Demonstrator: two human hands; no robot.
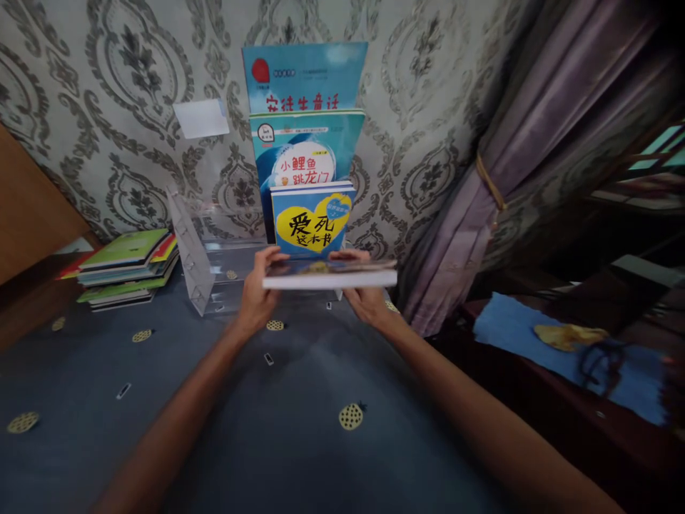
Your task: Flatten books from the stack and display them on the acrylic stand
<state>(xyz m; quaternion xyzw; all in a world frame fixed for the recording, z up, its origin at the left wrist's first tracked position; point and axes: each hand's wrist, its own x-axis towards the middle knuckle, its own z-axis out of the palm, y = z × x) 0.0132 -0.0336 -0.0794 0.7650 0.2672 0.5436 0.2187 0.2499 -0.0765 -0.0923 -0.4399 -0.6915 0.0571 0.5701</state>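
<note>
Between my left hand [262, 289] and my right hand [364, 289] a book [329, 280] is held level, its pale edge toward me. The fingers of both hands wrap round its ends. Just behind it, a blue book with a yellow heart [307, 223] stands upright. Further back rise a teal book with a white oval [310, 146] and a taller blue book [305, 78]. These stand in tiers in a clear plastic rack [190, 250], whose lower right part is hidden by the held book and my hands.
A stack of books [128, 264] lies left of the rack. Dark blue cloth with pineapple prints [240, 428] covers the surface. Patterned wallpaper [428, 107] backs it, and a tied purple curtain [460, 221] hangs at right. Beyond lies a blue cloth [508, 328] with a yellowish item on it.
</note>
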